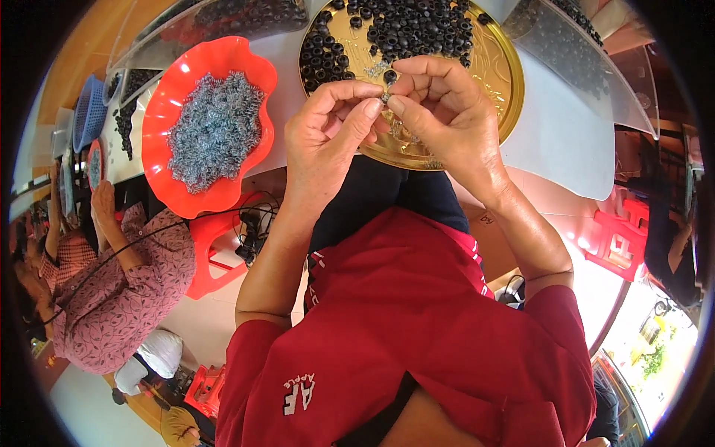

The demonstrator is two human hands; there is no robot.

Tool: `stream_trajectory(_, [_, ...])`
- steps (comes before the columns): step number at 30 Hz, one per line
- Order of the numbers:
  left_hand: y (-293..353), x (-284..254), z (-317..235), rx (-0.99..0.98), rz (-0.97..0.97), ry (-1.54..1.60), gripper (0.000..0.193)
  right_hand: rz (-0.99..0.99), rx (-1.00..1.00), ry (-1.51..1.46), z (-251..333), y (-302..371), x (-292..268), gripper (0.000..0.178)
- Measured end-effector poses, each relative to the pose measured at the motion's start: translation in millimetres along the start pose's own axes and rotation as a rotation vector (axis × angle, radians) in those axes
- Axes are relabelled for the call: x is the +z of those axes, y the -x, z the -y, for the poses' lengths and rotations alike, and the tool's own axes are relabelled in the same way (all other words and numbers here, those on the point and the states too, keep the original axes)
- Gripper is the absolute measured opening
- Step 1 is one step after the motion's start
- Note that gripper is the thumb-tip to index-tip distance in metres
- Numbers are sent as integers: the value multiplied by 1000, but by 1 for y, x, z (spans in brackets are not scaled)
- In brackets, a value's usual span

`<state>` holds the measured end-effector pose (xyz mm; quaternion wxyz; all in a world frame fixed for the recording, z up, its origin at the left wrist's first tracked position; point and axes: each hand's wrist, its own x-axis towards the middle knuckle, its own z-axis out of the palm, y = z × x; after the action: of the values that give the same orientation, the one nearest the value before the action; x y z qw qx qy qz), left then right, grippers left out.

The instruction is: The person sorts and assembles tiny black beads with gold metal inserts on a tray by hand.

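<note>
My left hand (331, 130) and my right hand (454, 119) meet over the near part of a round gold tray (510, 97). Between their thumb and finger tips is a tiny metal piece (385, 97), which looks like a small spring; the fingers partly hide it. Just beyond it, by my right index fingertip, is a black ring-shaped part (389, 76). Many more black ring-shaped parts (421, 30) are heaped on the far side of the tray. Several small silvery springs lie on the tray under my hands.
To the left, a red wavy-rimmed bowl (160, 141) holds a heap of small metal springs (216, 130). Clear plastic bins (573, 67) with black parts stand at the back. A person in a patterned pink top (126, 298) works at the left, near a blue basket (89, 112). Red stools (622, 242) stand around.
</note>
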<state>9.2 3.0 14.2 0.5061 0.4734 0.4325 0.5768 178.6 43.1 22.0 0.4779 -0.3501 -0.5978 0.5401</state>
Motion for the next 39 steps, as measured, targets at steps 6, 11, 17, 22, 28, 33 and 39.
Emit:
stream_trajectory(6, [0, -2, 7, 74, 38, 84, 21, 73, 93, -173, 3, -1, -1, 38])
stream_trajectory(11, [0, 4, 4, 88, 52, 148, 24, 66, 120, -260, 6, -1, 0, 39])
stream_trajectory(17, [1, 8, 4, 128, 13, 79, 25, 34, 165, -274, 5, -1, -2, 37])
stream_trajectory(22, [2, 7, 1, 71, -29, 9, 19, 6, 61, -168, -3, 2, 1, 37])
stream_trajectory(28, [-1, 9, -2, 54, -16, 35, 20, -27, -9, -14, -3, 1, 1, 37])
stream_trajectory(33, [-2, 3, 3, 34, -27, -6, 19, 5, 55, -92, -1, -1, 1, 35])
stream_trajectory(39, [-6, -5, 6, -9, -53, 90, 20, 22, 194, -166, -4, -6, -4, 33])
